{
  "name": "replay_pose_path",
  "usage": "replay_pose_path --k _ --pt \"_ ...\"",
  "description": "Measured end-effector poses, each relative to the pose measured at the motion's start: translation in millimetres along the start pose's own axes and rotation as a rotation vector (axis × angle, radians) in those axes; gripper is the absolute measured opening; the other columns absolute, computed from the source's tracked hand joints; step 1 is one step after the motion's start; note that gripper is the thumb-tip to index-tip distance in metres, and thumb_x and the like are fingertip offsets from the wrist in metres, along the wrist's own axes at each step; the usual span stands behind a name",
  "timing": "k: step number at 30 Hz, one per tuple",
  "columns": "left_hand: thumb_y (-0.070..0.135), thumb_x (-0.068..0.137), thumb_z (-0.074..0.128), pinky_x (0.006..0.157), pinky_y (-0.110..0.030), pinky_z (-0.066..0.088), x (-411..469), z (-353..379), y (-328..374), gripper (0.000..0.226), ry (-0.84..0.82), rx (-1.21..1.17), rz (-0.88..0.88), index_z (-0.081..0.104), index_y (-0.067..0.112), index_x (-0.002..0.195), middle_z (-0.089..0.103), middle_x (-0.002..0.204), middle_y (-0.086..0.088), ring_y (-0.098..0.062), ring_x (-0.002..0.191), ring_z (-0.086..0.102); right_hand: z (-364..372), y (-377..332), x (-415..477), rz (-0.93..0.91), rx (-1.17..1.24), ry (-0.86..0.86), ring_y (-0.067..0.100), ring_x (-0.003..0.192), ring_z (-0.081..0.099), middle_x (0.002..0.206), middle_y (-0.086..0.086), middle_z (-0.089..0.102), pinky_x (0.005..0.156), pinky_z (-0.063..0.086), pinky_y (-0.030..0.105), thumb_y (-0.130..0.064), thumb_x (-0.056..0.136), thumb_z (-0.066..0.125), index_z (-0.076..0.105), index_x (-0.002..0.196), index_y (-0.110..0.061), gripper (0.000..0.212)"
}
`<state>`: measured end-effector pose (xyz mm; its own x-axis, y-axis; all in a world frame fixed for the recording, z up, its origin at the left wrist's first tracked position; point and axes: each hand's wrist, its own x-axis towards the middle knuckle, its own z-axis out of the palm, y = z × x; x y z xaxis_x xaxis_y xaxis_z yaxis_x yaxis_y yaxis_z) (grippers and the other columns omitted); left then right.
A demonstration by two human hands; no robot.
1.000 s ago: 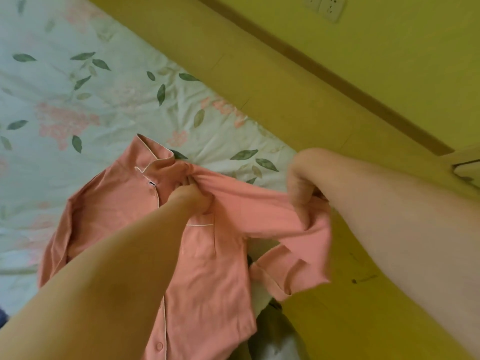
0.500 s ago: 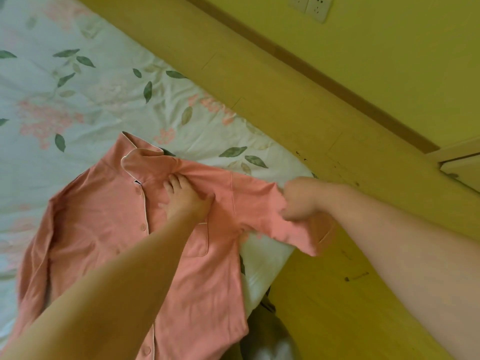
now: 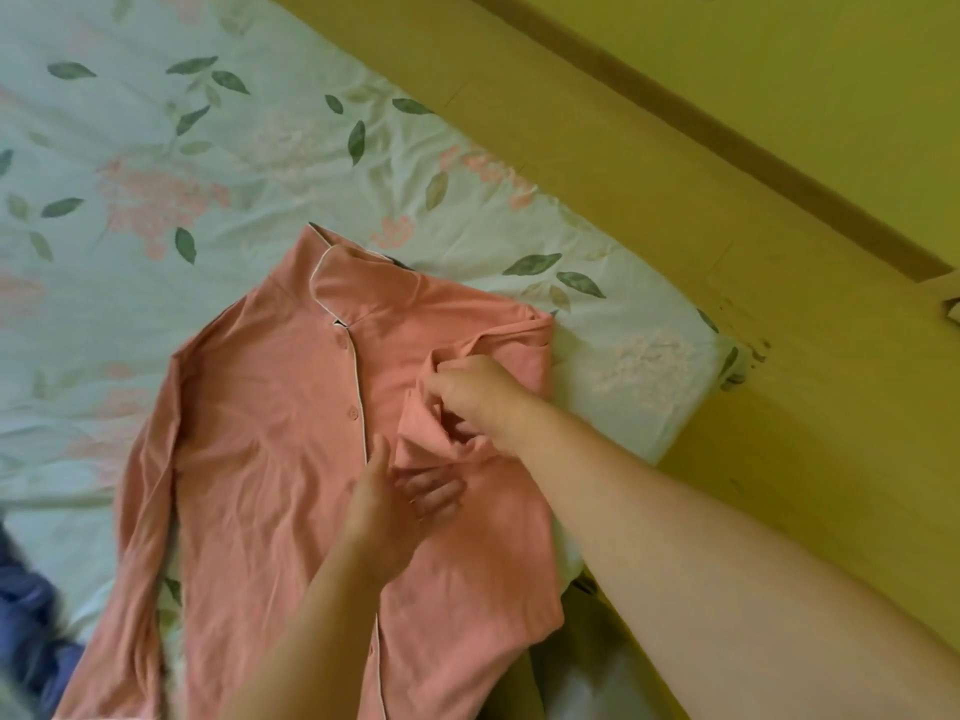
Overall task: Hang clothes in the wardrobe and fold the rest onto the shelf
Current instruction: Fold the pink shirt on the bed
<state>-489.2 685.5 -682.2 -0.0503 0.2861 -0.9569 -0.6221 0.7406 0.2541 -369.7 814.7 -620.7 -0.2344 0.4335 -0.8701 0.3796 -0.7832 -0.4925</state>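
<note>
A salmon-pink buttoned pyjama shirt with white piping lies face up on the bed, collar toward the far side. Its right sleeve is folded in over the chest. My right hand pinches the bunched end of that sleeve above the chest pocket area. My left hand lies flat with straight fingers on the shirt front, just below the folded sleeve and beside the button placket. The shirt's other sleeve stretches down the left side.
The bed has a pale green floral sheet. A yellow-lit wooden floor runs along its right edge, with a wall and dark skirting beyond. Blue fabric lies at the lower left. A grey garment lies at the bed's lower right edge.
My right hand has carried the right sleeve from off the bed's edge inward onto the chest. My left hand slid down from near the collar to below the folded sleeve.
</note>
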Motion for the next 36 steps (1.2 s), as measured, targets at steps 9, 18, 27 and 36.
replay_pose_path --k 9,18,27,36 --pt "0.015 0.081 0.078 0.073 -0.026 0.056 9 -5 14 0.043 0.263 0.411 0.379 0.053 0.015 0.117 0.068 0.102 -0.004 -0.011 0.075 0.068 12 60 10 0.053 -1.106 0.407 0.028 0.144 0.029 0.149 0.004 0.045 0.11 0.024 0.057 -0.04 0.087 0.059 0.045 0.142 -0.029 0.058" --pt "0.039 0.076 0.067 0.093 -0.046 0.057 -2 -49 32 0.033 0.194 0.49 0.564 0.063 0.025 0.106 0.068 0.101 0.005 -0.017 0.089 0.065 67 10 -5 -0.018 0.231 -0.365 0.024 0.089 0.068 0.099 0.008 0.071 0.08 0.053 0.035 -0.019 0.094 0.069 0.068 0.108 -0.013 0.015" --pt "0.049 0.097 0.059 0.098 -0.047 0.054 6 -96 51 0.048 0.159 -0.156 0.214 0.057 0.015 0.131 0.065 0.129 -0.011 -0.029 0.113 0.069 39 46 29 -0.245 -0.47 0.435 0.026 0.104 0.063 0.111 0.004 0.067 0.087 0.048 0.03 -0.014 0.084 0.06 0.064 0.106 -0.021 0.023" --pt "0.017 0.093 0.064 0.069 -0.042 0.061 26 -75 96 0.028 0.394 -0.271 0.298 0.061 0.016 0.121 0.069 0.117 -0.009 -0.024 0.095 0.072 -7 118 23 -0.148 -0.853 0.743 0.034 0.115 0.046 0.128 0.008 0.044 0.091 0.038 0.042 -0.006 0.079 0.064 0.05 0.116 -0.019 0.041"
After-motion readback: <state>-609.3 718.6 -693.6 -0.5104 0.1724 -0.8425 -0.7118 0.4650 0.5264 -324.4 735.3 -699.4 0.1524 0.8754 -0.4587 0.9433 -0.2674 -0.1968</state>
